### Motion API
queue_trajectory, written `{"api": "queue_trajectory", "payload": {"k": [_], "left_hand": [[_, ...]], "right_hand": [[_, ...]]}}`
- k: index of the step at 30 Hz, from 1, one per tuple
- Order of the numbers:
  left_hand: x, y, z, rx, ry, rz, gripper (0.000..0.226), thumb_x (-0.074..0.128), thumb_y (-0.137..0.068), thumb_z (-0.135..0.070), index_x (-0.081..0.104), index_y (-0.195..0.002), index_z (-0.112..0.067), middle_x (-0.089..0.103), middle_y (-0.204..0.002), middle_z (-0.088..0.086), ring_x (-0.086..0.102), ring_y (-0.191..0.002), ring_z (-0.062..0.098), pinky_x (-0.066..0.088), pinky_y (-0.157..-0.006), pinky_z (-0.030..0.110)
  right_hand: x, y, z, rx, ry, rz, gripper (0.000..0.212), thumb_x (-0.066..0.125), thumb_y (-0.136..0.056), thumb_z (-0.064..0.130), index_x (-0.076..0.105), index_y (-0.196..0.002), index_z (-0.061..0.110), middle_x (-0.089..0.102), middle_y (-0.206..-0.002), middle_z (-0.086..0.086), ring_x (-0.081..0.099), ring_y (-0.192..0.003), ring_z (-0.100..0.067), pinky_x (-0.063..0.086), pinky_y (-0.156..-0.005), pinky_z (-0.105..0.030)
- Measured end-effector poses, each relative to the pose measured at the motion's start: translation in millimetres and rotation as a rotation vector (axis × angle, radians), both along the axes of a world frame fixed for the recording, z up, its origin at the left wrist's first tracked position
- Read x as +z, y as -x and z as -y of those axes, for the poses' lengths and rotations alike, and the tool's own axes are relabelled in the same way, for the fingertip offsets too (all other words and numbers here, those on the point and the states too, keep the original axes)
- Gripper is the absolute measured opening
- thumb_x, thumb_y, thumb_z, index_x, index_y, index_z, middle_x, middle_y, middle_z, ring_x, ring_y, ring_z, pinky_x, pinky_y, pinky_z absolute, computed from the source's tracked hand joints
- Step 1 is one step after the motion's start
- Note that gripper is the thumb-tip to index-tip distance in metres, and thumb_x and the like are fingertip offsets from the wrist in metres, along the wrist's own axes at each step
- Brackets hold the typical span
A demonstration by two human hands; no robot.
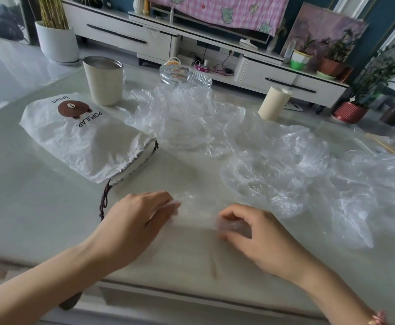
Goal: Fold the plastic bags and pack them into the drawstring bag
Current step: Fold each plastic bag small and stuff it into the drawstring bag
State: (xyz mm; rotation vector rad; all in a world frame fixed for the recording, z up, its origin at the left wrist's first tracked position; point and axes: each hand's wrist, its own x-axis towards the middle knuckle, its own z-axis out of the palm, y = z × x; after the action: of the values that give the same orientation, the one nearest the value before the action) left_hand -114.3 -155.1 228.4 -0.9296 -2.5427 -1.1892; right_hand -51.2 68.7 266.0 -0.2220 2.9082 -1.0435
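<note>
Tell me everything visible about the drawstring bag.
The drawstring bag is white, crinkled, papery-looking fabric printed with a brown bear, "broun" and "POPULAR", upside down from here. It lies flat on the pale table, left of centre, gathered mouth toward the person. Its dark braided cord trails toward the left hand. Clear plastic bags lie beside its mouth.

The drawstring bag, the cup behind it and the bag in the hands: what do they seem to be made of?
The drawstring bag: probably a paper-like synthetic sheet, matte white, finely crinkled. The cup: likely metal, matte cream coat outside, shiny grey rim and inside. The plastic bag held by left hand and right hand: thin clear film, glossy, wrinkled.
</note>
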Motion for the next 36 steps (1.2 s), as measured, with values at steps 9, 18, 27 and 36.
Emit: {"api": "queue_trajectory", "payload": {"k": [9, 18, 27, 36], "left_hand": [[7.6, 7.8, -14.8, 0.401, 0.318, 0.006, 0.026, 0.041, -0.094, -0.044, 0.049, -0.102, -0.021, 0.061, -0.092, -0.003, 0.061, -0.086, 0.028, 0.034, -0.059, 0.032], [-6.6, 20.7, -7.1, 0.339, 0.464, -0.277, 0.041, 0.057, -0.079, -0.044, 0.049, -0.055, -0.011, 0.046, -0.068, 0.011, 0.052, -0.058, 0.033, 0.042, -0.045, 0.035], [30.7, 29.1, -9.0, -0.032, -0.416, 0.742, 0.037, 0.078, -0.062, -0.031, 0.046, -0.047, -0.022, 0.057, -0.049, -0.008, 0.060, -0.058, 0.013, 0.042, -0.053, 0.021], [33.0, 15.9, -18.4, -0.376, -0.257, 0.932, 0.028, 0.074, -0.064, -0.026, 0.047, -0.057, -0.022, 0.042, -0.054, -0.007, 0.038, -0.046, 0.004, 0.033, -0.046, 0.012]], "right_hand": [[-23.4, 32.7, 15.9, -0.366, -0.245, -0.119, 0.049, 0.048, -0.091, 0.047, 0.033, -0.059, 0.013, 0.035, -0.052, 0.001, 0.037, -0.060, -0.025, 0.028, -0.054, -0.033], [-34.5, 26.7, -6.3, -0.521, -0.543, -0.432, 0.026, 0.076, -0.075, 0.020, 0.051, -0.073, 0.012, 0.059, -0.062, -0.004, 0.060, -0.054, -0.028, 0.026, -0.045, -0.021], [-11.8, 18.8, -11.0, -0.345, 0.274, -0.300, 0.013, 0.066, -0.076, 0.030, 0.060, -0.087, 0.026, 0.063, -0.079, 0.007, 0.058, -0.077, -0.008, 0.042, -0.069, -0.010], [13.7, 17.3, 23.9, 0.067, 0.543, 0.477, 0.042, 0.075, -0.075, 0.018, 0.058, -0.113, 0.018, 0.067, -0.105, 0.003, 0.062, -0.096, -0.006, 0.048, -0.084, -0.017]]}}
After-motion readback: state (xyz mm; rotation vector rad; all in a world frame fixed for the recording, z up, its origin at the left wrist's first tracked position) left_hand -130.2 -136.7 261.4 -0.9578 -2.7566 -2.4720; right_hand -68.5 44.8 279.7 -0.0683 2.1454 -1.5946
